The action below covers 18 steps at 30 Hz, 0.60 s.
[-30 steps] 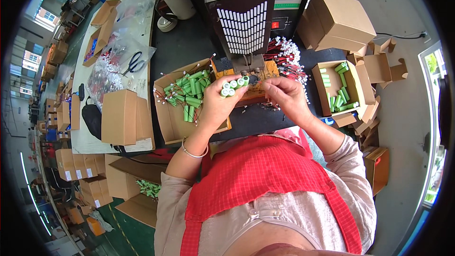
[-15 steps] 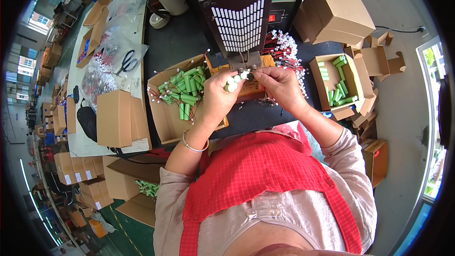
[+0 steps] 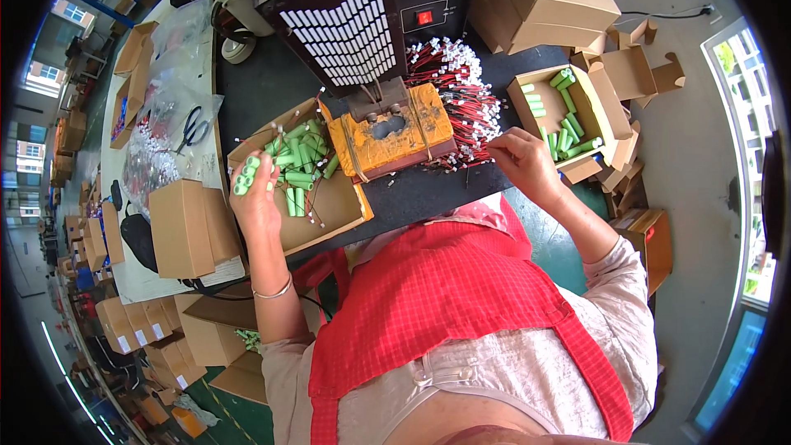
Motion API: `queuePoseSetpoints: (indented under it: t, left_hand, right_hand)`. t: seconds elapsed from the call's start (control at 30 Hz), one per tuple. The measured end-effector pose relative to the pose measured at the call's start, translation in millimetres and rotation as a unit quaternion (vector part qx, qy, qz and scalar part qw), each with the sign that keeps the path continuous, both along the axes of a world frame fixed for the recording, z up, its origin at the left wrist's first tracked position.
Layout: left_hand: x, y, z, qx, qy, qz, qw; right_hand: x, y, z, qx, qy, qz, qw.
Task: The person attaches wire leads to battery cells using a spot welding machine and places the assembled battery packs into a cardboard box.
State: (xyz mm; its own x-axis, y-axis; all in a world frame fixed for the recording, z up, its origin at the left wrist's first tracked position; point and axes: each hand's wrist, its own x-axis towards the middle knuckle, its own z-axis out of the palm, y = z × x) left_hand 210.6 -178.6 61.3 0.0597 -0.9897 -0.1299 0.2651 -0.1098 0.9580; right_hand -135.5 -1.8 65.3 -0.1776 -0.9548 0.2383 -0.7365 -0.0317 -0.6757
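My left hand (image 3: 260, 208) is closed around several green cylindrical battery cells (image 3: 246, 175) with pale ends, above the left edge of a cardboard box (image 3: 306, 232). In that box lie loose green cells (image 3: 298, 155) with thin wires. My right hand (image 3: 531, 166) is at the right edge of a pile of red and black wires with white connectors (image 3: 461, 103). Its thumb and fingertips are pinched together; what is in them, if anything, cannot be made out. Between the hands, a yellow-topped block (image 3: 391, 133) with bands round it sits under the bench machine's head (image 3: 342, 33).
To the right stands an open box (image 3: 606, 107) with more green cells. Behind it is a large carton (image 3: 548, 0). At left are scissors (image 3: 192, 128), plastic bags (image 3: 152, 152) and a small carton (image 3: 194, 227) on a pale table.
My hands have parted from under the machine's head. The left went left over the box with the green cells; the right went right to the wires. The view has shifted.
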Motion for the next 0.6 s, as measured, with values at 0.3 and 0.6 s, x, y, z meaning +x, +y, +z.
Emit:
queuePoseSetpoints:
  t: [0.3,0.6]
  left_hand:
    - [-14,24,21,-0.013,-0.002,-0.035,0.999]
    - [-67,56,30,0.048,0.116,-0.259,0.958]
  right_hand:
    - [-4,-18,3,0.067,0.084,0.005,0.994]
    - [-23,-19,42,-0.054,-0.096,-0.116,0.987]
